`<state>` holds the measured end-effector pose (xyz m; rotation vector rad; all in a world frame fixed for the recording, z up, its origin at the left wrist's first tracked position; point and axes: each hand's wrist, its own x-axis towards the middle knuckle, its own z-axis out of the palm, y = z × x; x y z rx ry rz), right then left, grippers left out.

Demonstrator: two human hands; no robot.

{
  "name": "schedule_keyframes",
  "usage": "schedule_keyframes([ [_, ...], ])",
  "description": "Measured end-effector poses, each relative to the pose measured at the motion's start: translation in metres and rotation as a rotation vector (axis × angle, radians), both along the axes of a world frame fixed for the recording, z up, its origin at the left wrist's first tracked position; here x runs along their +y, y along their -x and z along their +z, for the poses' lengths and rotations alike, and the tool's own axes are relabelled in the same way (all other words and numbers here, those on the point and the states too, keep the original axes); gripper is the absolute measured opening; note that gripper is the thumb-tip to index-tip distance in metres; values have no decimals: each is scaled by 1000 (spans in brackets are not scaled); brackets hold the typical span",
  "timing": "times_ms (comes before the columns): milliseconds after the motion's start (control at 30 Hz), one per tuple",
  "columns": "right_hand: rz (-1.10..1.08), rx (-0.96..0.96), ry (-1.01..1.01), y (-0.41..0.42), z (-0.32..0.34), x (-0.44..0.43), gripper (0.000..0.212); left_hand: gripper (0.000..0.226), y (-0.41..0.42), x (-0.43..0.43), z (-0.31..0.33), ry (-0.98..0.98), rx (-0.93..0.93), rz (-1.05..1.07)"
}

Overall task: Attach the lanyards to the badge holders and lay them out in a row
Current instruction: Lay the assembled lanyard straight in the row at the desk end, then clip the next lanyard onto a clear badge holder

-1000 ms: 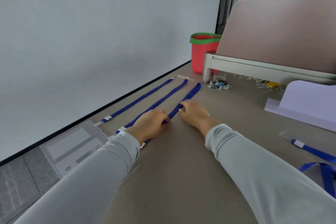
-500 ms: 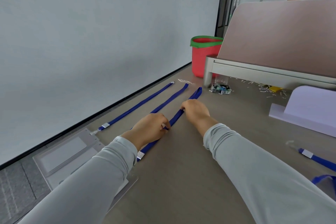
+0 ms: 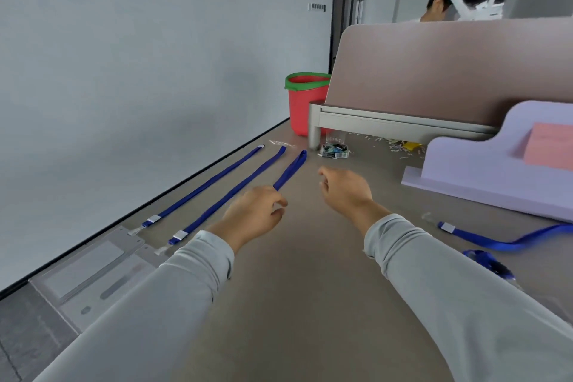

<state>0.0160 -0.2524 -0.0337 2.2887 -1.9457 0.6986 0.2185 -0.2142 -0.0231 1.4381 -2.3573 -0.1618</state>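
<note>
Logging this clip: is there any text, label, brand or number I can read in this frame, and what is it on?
Nothing here can be read.
Small packet: coloured print, too blurred to read.
Wall plate: dark marks, too small to read.
Lanyards: the white tags show no print.
Badge holders: no text visible.
</note>
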Motion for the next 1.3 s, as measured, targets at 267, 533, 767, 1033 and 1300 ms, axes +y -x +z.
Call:
schedule_keyframes([
  [267,-217,-11,31,115,19,120,20,25,99,43,-1,70,72,-214],
  [533,-376,-97,-119,193,18,231,15,24,188,102,-18,17,77,-416],
  [767,-411,-218,-253,226,3,293,17,18,230,140,-21,22,27,-642],
  [1033,-282,-255,-319,227,-15,320,14,23,237,148,-21,62,-110,-428],
  [1300,-337,-303,-277,223,-14,311,40,54,250,139,-23,-125,-248,-409],
])
